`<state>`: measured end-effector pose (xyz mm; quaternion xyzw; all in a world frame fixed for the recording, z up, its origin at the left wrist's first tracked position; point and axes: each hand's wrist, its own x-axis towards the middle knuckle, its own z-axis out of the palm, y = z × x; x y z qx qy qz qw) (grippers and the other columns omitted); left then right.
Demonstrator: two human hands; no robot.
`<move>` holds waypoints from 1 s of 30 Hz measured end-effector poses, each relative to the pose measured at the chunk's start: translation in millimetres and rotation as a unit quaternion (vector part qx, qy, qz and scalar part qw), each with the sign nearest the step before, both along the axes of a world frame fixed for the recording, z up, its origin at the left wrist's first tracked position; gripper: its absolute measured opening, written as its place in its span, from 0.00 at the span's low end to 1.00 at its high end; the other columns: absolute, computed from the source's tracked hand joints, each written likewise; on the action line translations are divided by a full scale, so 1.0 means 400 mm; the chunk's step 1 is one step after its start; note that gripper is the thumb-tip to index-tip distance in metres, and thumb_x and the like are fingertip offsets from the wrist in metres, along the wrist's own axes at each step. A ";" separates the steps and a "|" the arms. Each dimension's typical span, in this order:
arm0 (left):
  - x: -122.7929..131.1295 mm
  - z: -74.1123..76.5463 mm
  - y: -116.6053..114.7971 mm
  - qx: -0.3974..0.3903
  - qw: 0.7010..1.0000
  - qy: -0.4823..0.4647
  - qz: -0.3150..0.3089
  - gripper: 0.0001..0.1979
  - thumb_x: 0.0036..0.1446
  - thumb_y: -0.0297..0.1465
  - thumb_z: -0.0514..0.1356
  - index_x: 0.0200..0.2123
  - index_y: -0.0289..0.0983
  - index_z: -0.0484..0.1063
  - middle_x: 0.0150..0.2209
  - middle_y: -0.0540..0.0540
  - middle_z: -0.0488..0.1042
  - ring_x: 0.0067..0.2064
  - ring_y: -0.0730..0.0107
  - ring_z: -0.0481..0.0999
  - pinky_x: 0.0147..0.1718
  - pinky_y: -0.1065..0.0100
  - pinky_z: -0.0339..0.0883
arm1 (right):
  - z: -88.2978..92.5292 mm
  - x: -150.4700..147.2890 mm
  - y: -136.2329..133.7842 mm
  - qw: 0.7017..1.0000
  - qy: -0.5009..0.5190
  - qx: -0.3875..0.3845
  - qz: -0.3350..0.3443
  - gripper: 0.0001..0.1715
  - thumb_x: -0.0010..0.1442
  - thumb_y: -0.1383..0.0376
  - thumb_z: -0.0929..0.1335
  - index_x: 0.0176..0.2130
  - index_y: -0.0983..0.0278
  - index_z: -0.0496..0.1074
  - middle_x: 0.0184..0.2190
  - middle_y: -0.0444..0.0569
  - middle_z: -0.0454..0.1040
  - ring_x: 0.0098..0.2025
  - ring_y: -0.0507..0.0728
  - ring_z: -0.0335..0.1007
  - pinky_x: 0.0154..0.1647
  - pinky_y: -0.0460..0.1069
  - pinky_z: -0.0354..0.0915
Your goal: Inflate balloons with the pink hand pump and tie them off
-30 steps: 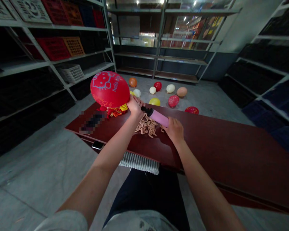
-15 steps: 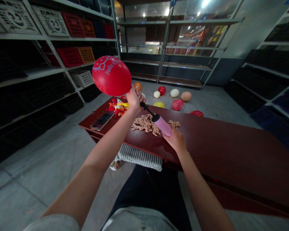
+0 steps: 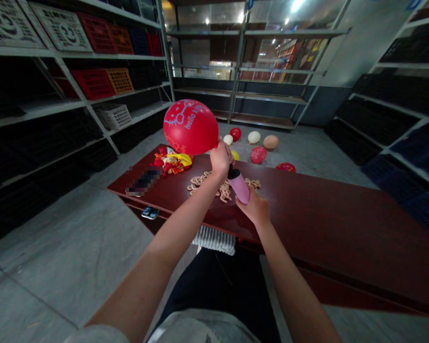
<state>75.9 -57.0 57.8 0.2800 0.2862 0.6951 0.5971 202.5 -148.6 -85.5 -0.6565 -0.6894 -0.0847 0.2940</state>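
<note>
A round, inflated red balloon (image 3: 190, 127) with "hello kitty" print hangs up and left of my left hand (image 3: 220, 159). That hand is closed around the balloon's neck at the black end of a hand balloon pump (image 3: 239, 186); its fingers hide where the two join. My right hand (image 3: 253, 206) wraps the lower part of the pump's pink barrel. Below, tan squiggly pieces (image 3: 224, 191) lie in a loose pile on the dark red table (image 3: 329, 214). Uninflated balloons (image 3: 173, 161) in red, yellow and white are heaped farther left.
A phone-like dark device (image 3: 143, 182), partly blurred, lies at the table's left end, with another phone (image 3: 150, 212) on a ledge beneath. Several inflated balloons (image 3: 258, 154) rest on the floor beyond. Shelving with crates (image 3: 95, 83) stands left; a metal rack (image 3: 236, 95) stands behind.
My left hand and the balloon have moved right and down toward my right hand. The pump's black rod, long before, is now mostly pushed into the barrel.
</note>
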 end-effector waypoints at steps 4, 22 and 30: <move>-0.028 -0.034 -0.009 -0.007 0.999 -0.042 0.016 0.25 0.69 0.29 0.49 0.18 0.39 0.49 0.13 0.56 0.47 0.11 0.77 0.50 0.13 0.71 0.46 | -0.004 0.007 0.008 0.999 0.014 0.030 0.017 0.28 0.55 0.62 0.68 0.55 0.66 0.66 0.47 0.60 0.78 0.44 0.65 0.77 0.43 0.55 0.70; -0.259 -0.033 -0.007 -0.035 0.991 -0.096 0.091 0.23 0.68 0.31 0.49 0.19 0.38 0.45 0.14 0.57 0.44 0.13 0.79 0.46 0.16 0.71 0.46 | 0.007 -0.019 0.005 0.991 -0.086 0.051 0.086 0.27 0.56 0.68 0.70 0.54 0.65 0.65 0.49 0.58 0.75 0.50 0.64 0.71 0.53 0.55 0.65; -0.173 0.055 -0.024 0.060 0.995 -0.045 0.072 0.30 0.66 0.46 0.55 0.18 0.38 0.47 0.13 0.57 0.45 0.12 0.80 0.46 0.13 0.73 0.46 | -0.002 -0.004 0.018 0.997 0.000 0.065 0.035 0.25 0.53 0.67 0.71 0.52 0.65 0.69 0.45 0.56 0.78 0.44 0.63 0.76 0.45 0.54 0.69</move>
